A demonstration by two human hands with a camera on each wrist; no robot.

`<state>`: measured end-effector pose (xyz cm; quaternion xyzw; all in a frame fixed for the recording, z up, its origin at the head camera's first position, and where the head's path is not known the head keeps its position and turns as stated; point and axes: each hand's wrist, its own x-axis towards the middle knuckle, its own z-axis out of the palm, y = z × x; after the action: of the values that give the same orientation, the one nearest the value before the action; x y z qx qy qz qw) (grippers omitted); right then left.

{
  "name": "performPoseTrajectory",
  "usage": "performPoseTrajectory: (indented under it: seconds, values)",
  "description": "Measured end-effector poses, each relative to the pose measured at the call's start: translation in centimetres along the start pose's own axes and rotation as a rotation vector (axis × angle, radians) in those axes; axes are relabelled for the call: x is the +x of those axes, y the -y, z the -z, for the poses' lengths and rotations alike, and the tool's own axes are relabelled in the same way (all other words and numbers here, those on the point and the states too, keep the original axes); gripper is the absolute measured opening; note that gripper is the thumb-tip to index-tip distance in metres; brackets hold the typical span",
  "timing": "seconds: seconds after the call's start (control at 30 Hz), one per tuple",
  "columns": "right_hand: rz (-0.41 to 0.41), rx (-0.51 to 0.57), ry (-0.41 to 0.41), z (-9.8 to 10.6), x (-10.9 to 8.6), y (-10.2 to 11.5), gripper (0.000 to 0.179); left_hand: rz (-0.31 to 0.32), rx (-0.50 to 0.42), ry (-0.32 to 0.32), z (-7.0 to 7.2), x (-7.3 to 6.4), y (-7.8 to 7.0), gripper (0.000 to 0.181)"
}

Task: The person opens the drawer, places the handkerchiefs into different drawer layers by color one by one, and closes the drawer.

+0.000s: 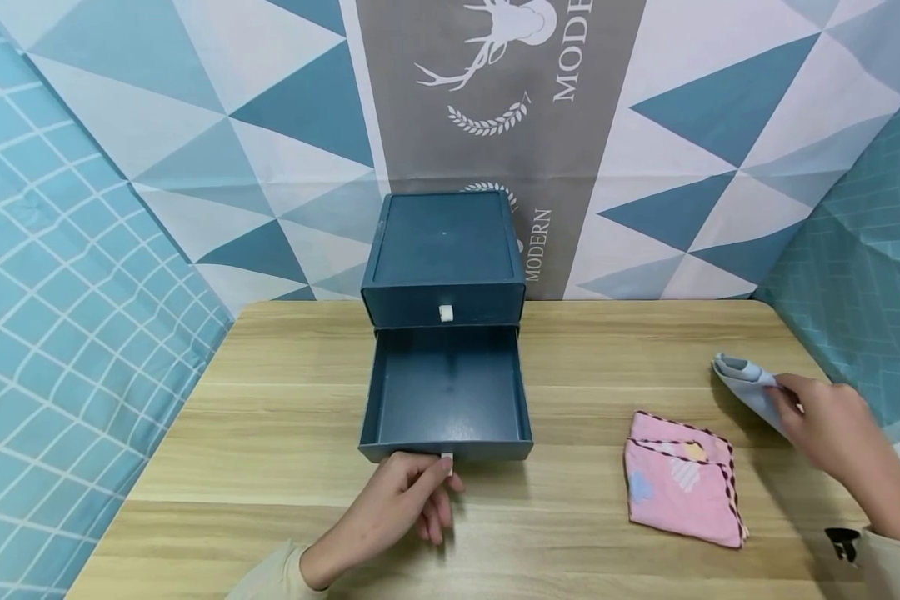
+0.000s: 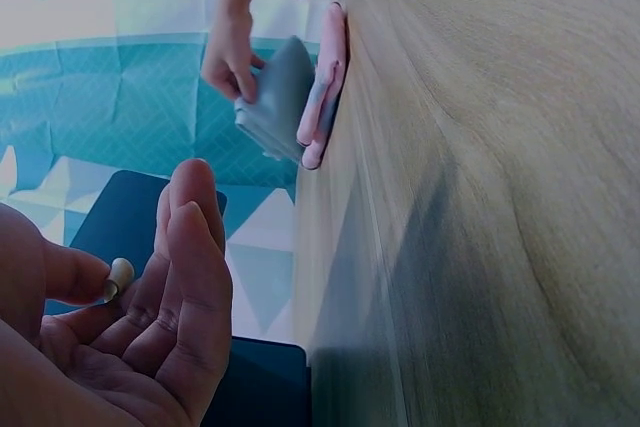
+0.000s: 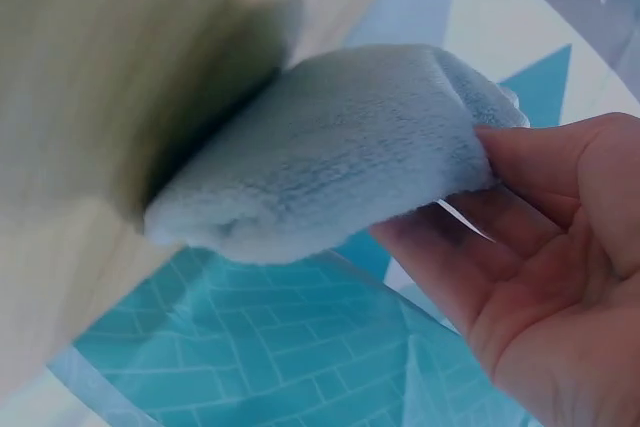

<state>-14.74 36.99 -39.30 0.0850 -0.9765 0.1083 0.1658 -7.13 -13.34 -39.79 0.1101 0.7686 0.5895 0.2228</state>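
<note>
A dark blue two-tier drawer box (image 1: 444, 242) stands at the back of the table, its lower drawer (image 1: 450, 392) pulled out with nothing inside. My left hand (image 1: 405, 496) is at that drawer's front and pinches its small white knob (image 2: 119, 277) between thumb and index finger; the other fingers extend past it. On the right, my right hand (image 1: 832, 421) pinches a folded light blue cloth (image 3: 330, 152) by one edge, thumb on one face and fingers on the other. The cloth is tilted, partly lifted off the table. Beside it lies a folded pink cloth (image 1: 678, 492) with a checked border.
The upper drawer (image 1: 401, 305) is closed and has its own white knob. A wood-grain table (image 1: 270, 433) carries everything. Patterned fabric (image 1: 285, 108) hangs behind and along both sides. A small black item (image 1: 842, 542) shows by the right sleeve.
</note>
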Motion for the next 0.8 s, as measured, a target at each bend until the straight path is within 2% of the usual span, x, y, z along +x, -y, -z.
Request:
performPoseTrajectory:
  seconds: [0.13, 0.6, 0.8]
  values:
    - [-0.019, -0.016, -0.003, 0.9, 0.4, 0.2, 0.015, -0.004, -0.004, 0.0, 0.0, 0.0, -0.1, 0.044]
    - [0.038, -0.044, -0.121, 2.9, 0.8, 1.2, 0.008, 0.018, -0.025, -0.004, 0.0, -0.1, 0.1, 0.042]
    - [0.075, -0.035, -0.164, 3.8, 1.0, 2.0, 0.005, -0.013, -0.013, 0.006, 0.0, -0.1, 0.0, 0.043]
